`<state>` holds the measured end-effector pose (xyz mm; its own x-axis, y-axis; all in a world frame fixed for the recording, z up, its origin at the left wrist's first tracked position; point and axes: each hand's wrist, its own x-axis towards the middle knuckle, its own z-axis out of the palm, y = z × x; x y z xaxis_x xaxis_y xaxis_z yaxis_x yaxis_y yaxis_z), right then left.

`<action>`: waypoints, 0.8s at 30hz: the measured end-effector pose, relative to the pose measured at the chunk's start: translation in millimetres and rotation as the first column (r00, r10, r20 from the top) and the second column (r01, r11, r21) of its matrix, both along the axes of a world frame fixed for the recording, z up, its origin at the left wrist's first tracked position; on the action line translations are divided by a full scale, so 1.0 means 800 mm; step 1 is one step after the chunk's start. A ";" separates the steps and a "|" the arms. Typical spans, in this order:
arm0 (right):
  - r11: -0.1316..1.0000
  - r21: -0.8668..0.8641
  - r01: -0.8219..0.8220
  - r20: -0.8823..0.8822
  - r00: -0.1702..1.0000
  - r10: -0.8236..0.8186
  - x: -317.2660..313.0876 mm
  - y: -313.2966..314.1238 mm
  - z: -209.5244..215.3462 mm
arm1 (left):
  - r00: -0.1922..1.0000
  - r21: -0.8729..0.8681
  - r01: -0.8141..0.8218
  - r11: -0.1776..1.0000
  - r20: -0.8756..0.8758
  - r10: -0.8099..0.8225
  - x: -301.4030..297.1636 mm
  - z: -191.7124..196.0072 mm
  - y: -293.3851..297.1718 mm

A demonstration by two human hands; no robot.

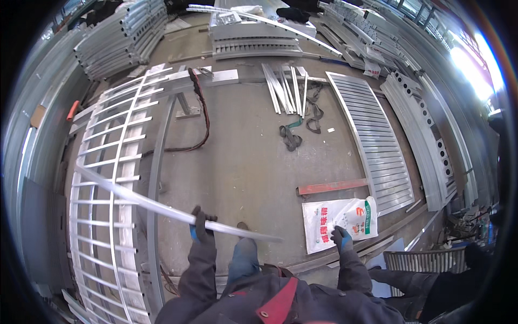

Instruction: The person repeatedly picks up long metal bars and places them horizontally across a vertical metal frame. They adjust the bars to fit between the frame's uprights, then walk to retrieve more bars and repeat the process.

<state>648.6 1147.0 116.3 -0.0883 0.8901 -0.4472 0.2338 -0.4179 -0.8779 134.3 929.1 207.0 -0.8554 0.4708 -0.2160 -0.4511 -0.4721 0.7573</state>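
The left hand [200,227] is closed in a grip around a long aluminium strip [162,208], held slanting over the aluminium grille frame [108,178], whose many cross slats already sit in place on the stand. The right hand [341,237] hangs free near the white printed bag [337,218] on the floor, its fingers loosely curled and holding nothing. The strip is judged not yet laid into the frame, and loose slats [286,89] still lie unused further off.

Bare concrete floor [243,162] filled the middle of the frame, metal stacks [121,35] sat upper left, and harsh daylight [475,67] blew out the upper right.
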 end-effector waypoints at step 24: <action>0.916 -0.324 -0.236 0.216 0.925 0.314 -0.407 0.748 -0.211 | 0.453 -0.885 0.452 -0.108 0.333 -0.827 -0.440 -0.138 0.661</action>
